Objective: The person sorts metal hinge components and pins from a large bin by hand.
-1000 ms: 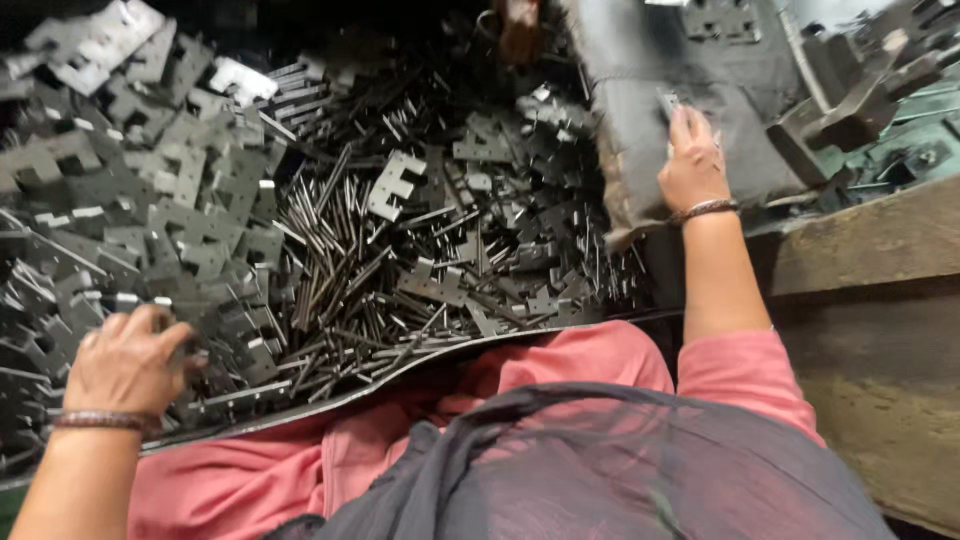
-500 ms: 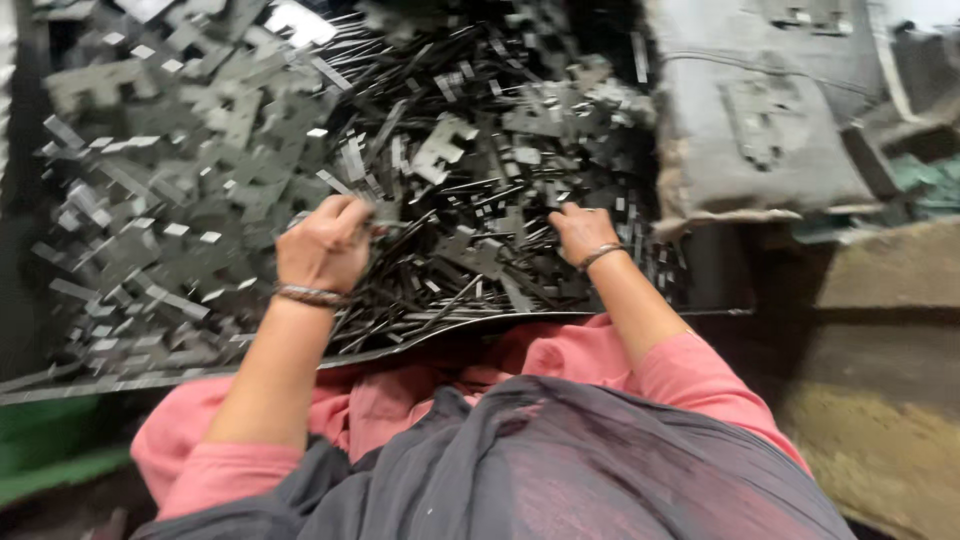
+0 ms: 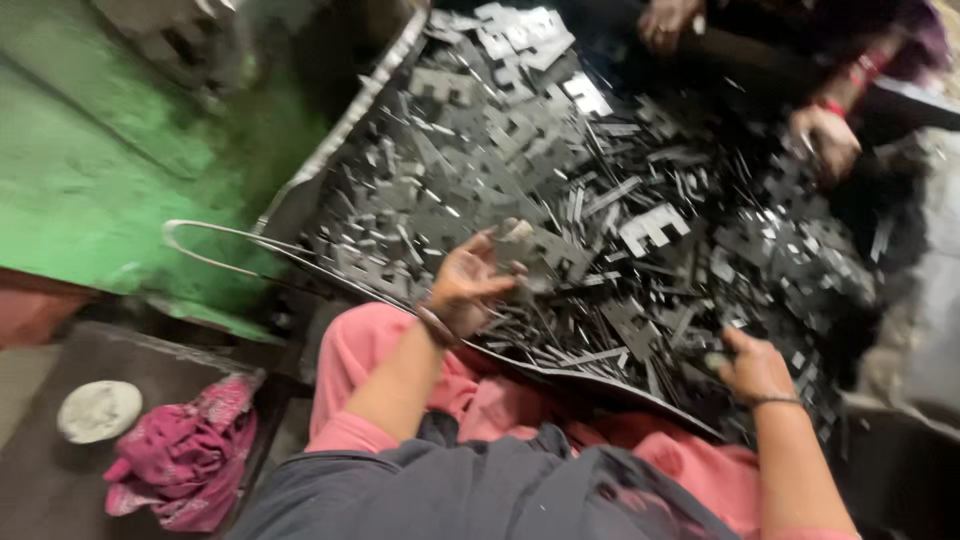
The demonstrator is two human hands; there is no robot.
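Observation:
A large heap of flat grey metal stampings (image 3: pixel 640 230), comb-shaped plates and thin strips, fills a shallow metal tray (image 3: pixel 330 160) in front of my lap. My left hand (image 3: pixel 470 285) is raised just above the tray's near edge, fingers curled on a stack of the plates (image 3: pixel 530 250). My right hand (image 3: pixel 750 365) rests low at the near right of the heap, fingers closed among the strips; what it holds is blurred.
Another person's hands (image 3: pixel 825 140) reach into the far side of the heap. A green surface (image 3: pixel 110 170) lies left of the tray. A pink cloth (image 3: pixel 185 460) and a pale round object (image 3: pixel 98 410) lie on the floor at lower left.
The view has swung to the left and tilted. My left hand has lifted from the heap with plates in it. My right hand has moved down to the heap's near right edge.

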